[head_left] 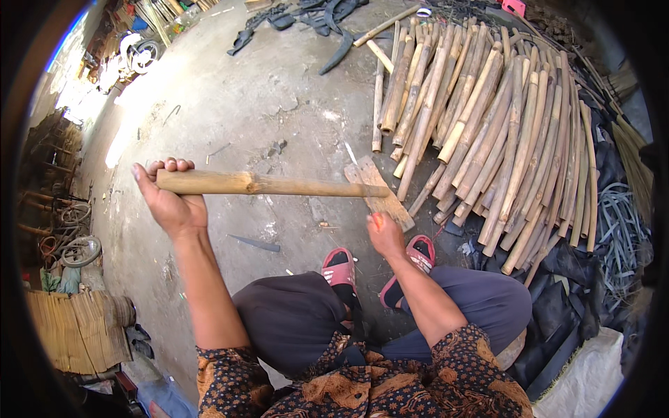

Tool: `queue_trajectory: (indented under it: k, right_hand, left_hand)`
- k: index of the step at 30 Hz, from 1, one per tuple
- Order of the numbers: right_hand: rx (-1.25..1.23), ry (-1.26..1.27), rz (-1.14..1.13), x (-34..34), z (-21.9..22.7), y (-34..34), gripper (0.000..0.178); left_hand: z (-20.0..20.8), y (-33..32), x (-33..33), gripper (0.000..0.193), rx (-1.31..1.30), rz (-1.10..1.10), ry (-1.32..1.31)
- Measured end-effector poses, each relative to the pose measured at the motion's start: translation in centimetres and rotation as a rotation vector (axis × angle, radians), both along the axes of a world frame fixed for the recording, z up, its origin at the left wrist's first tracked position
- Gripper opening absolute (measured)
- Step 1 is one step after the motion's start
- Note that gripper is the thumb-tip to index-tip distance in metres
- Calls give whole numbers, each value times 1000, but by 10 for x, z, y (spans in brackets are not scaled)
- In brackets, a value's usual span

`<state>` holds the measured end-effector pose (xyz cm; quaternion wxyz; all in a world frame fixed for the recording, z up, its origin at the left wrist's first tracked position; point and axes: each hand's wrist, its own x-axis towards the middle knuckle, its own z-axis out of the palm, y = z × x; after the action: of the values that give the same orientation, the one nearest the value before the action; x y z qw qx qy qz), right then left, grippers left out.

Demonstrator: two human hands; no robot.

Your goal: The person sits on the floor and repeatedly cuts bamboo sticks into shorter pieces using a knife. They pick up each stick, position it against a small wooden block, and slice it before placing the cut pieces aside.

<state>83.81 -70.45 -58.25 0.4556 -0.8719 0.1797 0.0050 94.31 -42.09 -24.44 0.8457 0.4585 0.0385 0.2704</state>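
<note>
A bamboo pole (293, 187) lies level across the middle of the view. Its thick end rests in my left hand (178, 198), with the fingers curled over the far side and the thumb at the end. The thin end reaches over a worn wooden board (394, 205) on the floor. Just below that end, my right hand (387, 235) is closed in a fist. A bit of orange shows at its fingers; the rest of what it grips is hidden. On the floor between my hands lies a dark, flat, pointed blade (255, 243).
A large heap of bamboo poles (488, 132) fills the right side. Dark rubber-like strips (306, 19) lie at the back, and grey strips (617, 237) are bundled far right. Left are a wheel (81, 251) and stacked slats (77, 327). My feet wear pink sandals (339, 268).
</note>
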Motion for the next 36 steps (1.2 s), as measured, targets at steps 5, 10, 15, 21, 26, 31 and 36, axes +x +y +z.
queue_trajectory:
  k: [5,10,15,21,26,31,36]
  right_hand:
    - [-11,54,-95,28,15,9,36]
    - [-40,-47,93,25,16,7,36]
    - [-68,125,-215,15,4,-2,35]
    - [-62,-16,-5,16,4,3,32]
    - [-78,-35,-21,22,16,22,35]
    - [-64,63,0,17,11,24,37]
    - [-146,184,-124,14,1,17,38]
  left_hand:
    - [-7,15,5,52,-83,58,54]
    - [-20,29,8,48,-43,3,-65]
    - [-16,36,6,47,-43,21,4]
    - [-17,38,6,51,-97,-76,15]
    - [-21,52,4,53,-132,-63,-34]
    - [-22,57,5,54,-120,85,61]
    - [-29,51,8,55,-50,179,-53]
